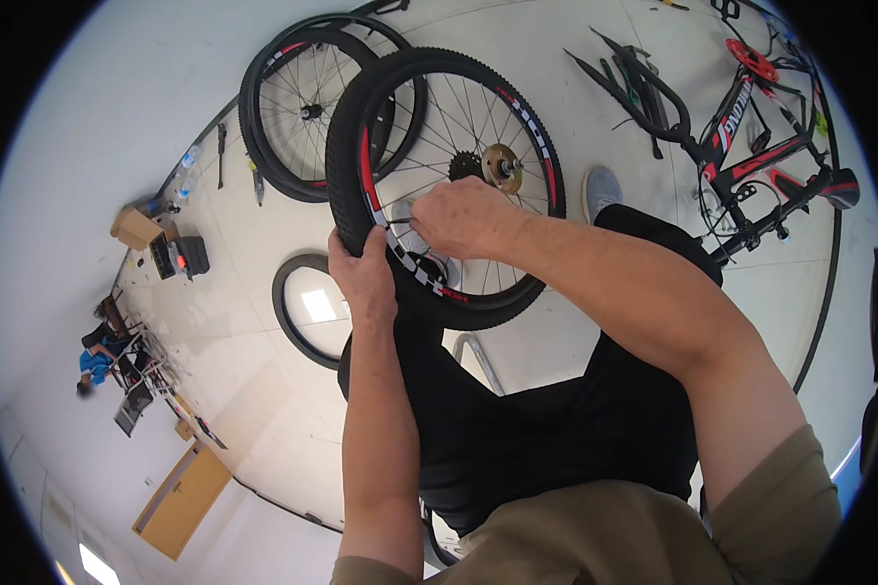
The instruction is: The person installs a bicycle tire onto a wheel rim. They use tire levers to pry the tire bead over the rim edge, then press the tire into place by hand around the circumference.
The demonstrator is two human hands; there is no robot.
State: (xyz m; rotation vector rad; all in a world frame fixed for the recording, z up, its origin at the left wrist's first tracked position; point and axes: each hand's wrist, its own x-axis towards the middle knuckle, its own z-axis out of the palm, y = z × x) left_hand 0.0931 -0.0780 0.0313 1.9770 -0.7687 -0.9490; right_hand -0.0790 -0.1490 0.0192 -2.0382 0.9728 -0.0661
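Note:
A bicycle wheel [344,161] with a knobby black tyre and a red, white and black rim stands tilted in front of my legs. At its hub are a dark sprocket cluster [465,166] and a gold-coloured disc [502,168]. My left hand [363,273] clasps the tyre and rim on the near left side, thumb on the rim. Inside the wheel, my right hand [463,219] is closed among the spokes. A short thin dark piece [400,221] runs between its fingertips and the rim; its kind is too small to tell.
Behind the wheel lie another spoked wheel [252,127] and tyre. A loose tyre [285,302] rests at left. A red-black bike frame [751,161] and a black fork [668,127] lie right. Far left are a cardboard box [135,228], a tool case [194,255] and a seated person [96,363].

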